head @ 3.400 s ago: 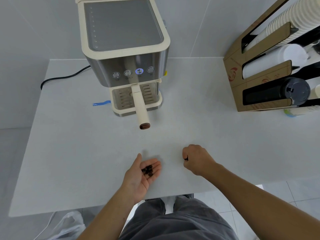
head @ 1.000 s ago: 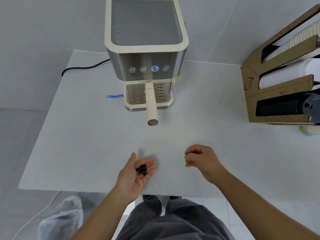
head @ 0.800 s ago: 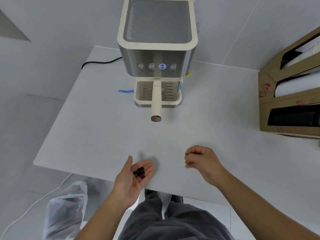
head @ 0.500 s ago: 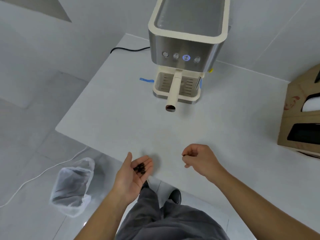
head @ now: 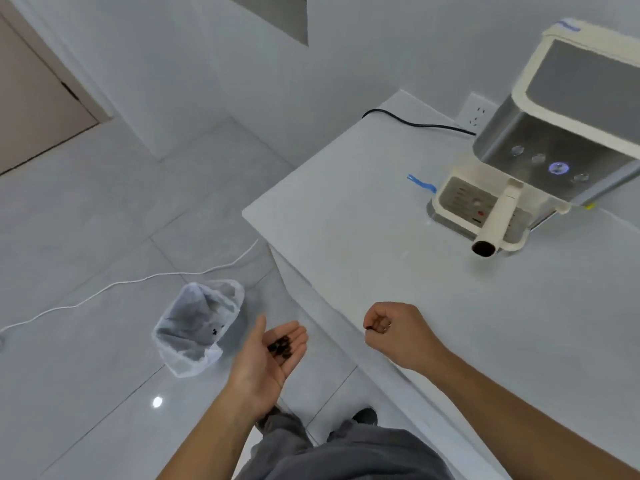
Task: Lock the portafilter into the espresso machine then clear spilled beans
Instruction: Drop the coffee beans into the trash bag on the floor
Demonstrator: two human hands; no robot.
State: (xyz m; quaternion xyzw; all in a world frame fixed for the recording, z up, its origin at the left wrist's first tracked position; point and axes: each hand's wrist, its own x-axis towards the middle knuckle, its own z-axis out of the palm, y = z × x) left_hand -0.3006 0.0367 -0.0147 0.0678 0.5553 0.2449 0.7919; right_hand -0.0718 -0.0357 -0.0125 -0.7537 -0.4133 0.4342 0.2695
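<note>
Head view shows my left hand [head: 273,355] held palm-up at lower centre of the frame, fingers apart and cupped, with a small heap of beans [head: 281,344] resting on the palm. My right hand [head: 394,329] sits to its right above the desk [head: 519,323] edge, fingers curled together and pinched on what looks like one more dark bean. At the upper right, the portafilter [head: 498,216] handle juts straight out from under the espresso machine [head: 568,133], so I judge the locking done. The bin [head: 195,323], lined with a clear bag, stands on the floor just left of my left hand. To do this step well, I should keep the palm level while carrying it left until it is squarely over the bin's mouth, then tip slowly so nothing bounces onto the tiles. The right hand should follow and let go over the same opening.
</note>
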